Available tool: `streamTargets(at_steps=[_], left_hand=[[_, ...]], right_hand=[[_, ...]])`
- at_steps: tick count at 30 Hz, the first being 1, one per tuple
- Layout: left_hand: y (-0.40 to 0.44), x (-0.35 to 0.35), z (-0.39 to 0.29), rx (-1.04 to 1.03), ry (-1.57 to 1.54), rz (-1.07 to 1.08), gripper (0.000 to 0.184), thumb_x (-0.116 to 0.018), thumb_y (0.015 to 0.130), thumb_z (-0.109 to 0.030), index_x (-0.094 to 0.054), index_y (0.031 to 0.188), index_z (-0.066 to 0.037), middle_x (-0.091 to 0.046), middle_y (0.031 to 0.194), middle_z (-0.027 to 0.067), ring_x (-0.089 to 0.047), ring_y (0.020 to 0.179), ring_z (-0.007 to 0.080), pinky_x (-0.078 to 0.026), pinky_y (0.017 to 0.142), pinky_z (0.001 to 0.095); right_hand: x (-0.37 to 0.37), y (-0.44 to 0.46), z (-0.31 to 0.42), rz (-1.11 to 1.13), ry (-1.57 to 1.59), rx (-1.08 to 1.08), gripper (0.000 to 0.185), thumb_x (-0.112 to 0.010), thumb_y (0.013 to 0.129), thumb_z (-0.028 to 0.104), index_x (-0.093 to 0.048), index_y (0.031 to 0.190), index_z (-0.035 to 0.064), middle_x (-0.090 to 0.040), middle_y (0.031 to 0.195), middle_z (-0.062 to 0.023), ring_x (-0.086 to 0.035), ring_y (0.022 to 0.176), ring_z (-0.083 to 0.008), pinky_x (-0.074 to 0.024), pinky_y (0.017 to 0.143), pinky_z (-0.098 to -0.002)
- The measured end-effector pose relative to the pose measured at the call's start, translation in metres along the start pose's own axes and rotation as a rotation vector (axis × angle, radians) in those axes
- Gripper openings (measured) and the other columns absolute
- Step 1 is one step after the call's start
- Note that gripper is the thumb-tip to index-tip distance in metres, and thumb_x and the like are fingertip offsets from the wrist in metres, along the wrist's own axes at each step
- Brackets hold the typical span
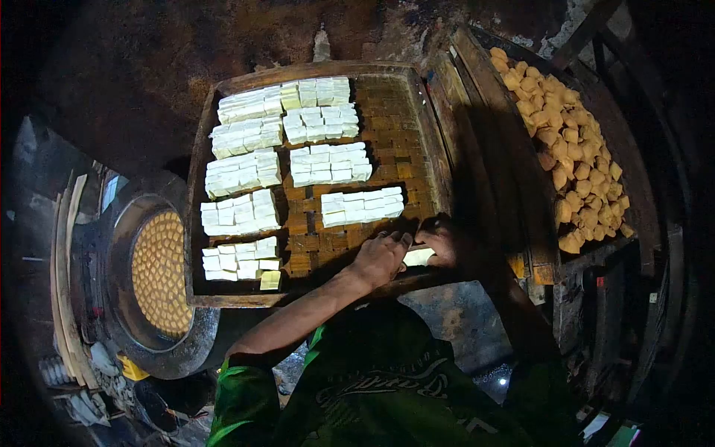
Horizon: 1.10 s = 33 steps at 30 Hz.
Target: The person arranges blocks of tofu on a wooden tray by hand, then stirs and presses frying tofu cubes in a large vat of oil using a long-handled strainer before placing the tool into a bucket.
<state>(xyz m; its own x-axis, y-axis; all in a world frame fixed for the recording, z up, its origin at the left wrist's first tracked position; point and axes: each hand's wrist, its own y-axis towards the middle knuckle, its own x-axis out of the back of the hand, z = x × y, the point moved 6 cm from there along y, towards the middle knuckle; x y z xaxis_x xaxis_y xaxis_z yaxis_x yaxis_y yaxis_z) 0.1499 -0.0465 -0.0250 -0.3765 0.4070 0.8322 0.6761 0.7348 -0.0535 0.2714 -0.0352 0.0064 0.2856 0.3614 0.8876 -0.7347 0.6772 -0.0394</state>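
Observation:
A pale tofu piece (419,257) shows between my two hands at the front right of a wood-framed woven tray (380,123). My left hand (382,259) is closed, fingers curled against the left end of the tofu. My right hand (439,242) is closed around its right end, partly in dark shadow, and whether it also holds a tool is hidden. Just beyond my hands lies a group of cut white tofu blocks (363,206). More cut tofu (240,212) stands in rows along the tray's left side, with a loose yellowish tofu piece (269,280) at the front.
At the left, a large round pan (123,279) holds many golden pieces (161,272) in liquid. A wooden bin on the right is heaped with brown fried pieces (577,153). Wooden boards (488,149) stand between tray and bin. Long wooden strips (63,276) lean at far left.

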Motion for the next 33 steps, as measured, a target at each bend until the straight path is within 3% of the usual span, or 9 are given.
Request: streamTargets(at_steps=[2,3,4,8,13,23,26,28,33], left_hand=[[0.000,-0.001,-0.001,0.034,0.031,0.082,0.055,-0.063,0.076,-0.020,-0.042,0.124,-0.002,-0.048,0.121,0.0186,-0.052,0.104,0.0349,-0.045,0.085,0.0445],[0.001,0.002,-0.003,0.010,0.036,0.059,0.045,-0.063,0.076,-0.020,-0.048,0.115,-0.001,-0.053,0.109,0.0188,-0.054,0.099,0.0363,-0.046,0.082,0.0447],[0.001,0.007,-0.006,-0.014,0.040,0.036,0.036,-0.063,0.076,-0.020,-0.053,0.106,-0.001,-0.058,0.097,0.0191,-0.056,0.093,0.0376,-0.047,0.079,0.0450],[-0.001,0.010,-0.006,0.065,0.033,0.137,0.032,-0.061,0.077,-0.019,-0.055,0.103,-0.002,-0.057,0.099,0.0196,-0.057,0.092,0.0356,-0.048,0.078,0.0438],[-0.009,0.020,0.007,-0.101,-0.018,-0.213,0.025,-0.058,0.079,-0.015,-0.054,0.100,-0.002,-0.059,0.096,0.0184,-0.059,0.086,0.0349,-0.050,0.069,0.0443],[-0.064,0.050,0.046,0.131,0.069,-0.148,0.025,-0.059,0.078,-0.015,-0.055,0.102,-0.008,-0.058,0.101,0.0142,-0.060,0.082,0.0349,-0.050,0.065,0.0440],[-0.066,0.061,0.049,0.170,0.142,-0.210,0.025,-0.059,0.079,-0.017,-0.055,0.102,-0.009,-0.058,0.101,0.0133,-0.060,0.081,0.0337,-0.050,0.064,0.0442],[-0.066,0.063,0.054,0.176,0.177,-0.217,0.026,-0.060,0.079,-0.018,-0.055,0.103,-0.010,-0.058,0.102,0.0130,-0.061,0.081,0.0332,-0.050,0.063,0.0437],[-0.067,0.056,0.062,0.237,0.172,-0.158,0.030,-0.060,0.081,-0.022,-0.054,0.107,-0.011,-0.058,0.103,0.0126,-0.061,0.082,0.0326,-0.050,0.062,0.0439]], right_hand=[[0.000,-0.001,-0.002,0.072,-0.079,0.046,0.044,-0.069,0.064,0.018,-0.054,0.102,0.0026,-0.058,0.091,-0.0146,-0.053,0.093,-0.0332,-0.0411,0.080,-0.0412],[-0.004,-0.002,-0.002,0.141,-0.159,0.091,0.042,-0.069,0.064,0.017,-0.055,0.101,0.0040,-0.057,0.098,-0.0121,-0.049,0.099,-0.0317,-0.0383,0.086,-0.0411],[-0.006,-0.001,-0.005,0.143,-0.158,0.094,0.042,-0.069,0.064,0.017,-0.055,0.101,0.0040,-0.057,0.098,-0.0121,-0.049,0.099,-0.0317,-0.0383,0.086,-0.0411],[-0.022,0.000,-0.024,0.309,-0.035,-0.074,0.035,-0.067,0.069,0.018,-0.056,0.101,0.0065,-0.059,0.092,-0.0127,-0.055,0.093,-0.0312,-0.0421,0.080,-0.0409],[-0.025,0.012,-0.026,0.323,0.116,-0.068,0.032,-0.066,0.073,0.020,-0.054,0.101,0.0085,-0.059,0.090,-0.0123,-0.057,0.088,-0.0310,-0.0448,0.076,-0.0403],[-0.022,0.059,0.039,0.050,0.089,0.036,0.029,-0.065,0.075,0.010,-0.051,0.100,0.0038,-0.056,0.090,-0.0148,-0.056,0.085,-0.0329,-0.0439,0.071,-0.0416],[-0.023,0.065,0.031,0.035,0.364,-0.237,0.034,-0.062,0.077,0.009,-0.052,0.109,0.0105,-0.055,0.100,-0.0115,-0.050,0.096,-0.0340,-0.0422,0.076,-0.0439],[-0.006,0.073,0.048,0.039,-0.001,-0.046,0.029,-0.061,0.076,0.010,-0.052,0.103,0.0075,-0.054,0.095,-0.0115,-0.050,0.094,-0.0335,-0.0427,0.074,-0.0445],[-0.013,0.068,0.038,-0.057,-0.001,-0.052,0.027,-0.063,0.075,0.010,-0.051,0.099,0.0050,-0.053,0.090,-0.0119,-0.051,0.089,-0.0321,-0.0431,0.071,-0.0423]])
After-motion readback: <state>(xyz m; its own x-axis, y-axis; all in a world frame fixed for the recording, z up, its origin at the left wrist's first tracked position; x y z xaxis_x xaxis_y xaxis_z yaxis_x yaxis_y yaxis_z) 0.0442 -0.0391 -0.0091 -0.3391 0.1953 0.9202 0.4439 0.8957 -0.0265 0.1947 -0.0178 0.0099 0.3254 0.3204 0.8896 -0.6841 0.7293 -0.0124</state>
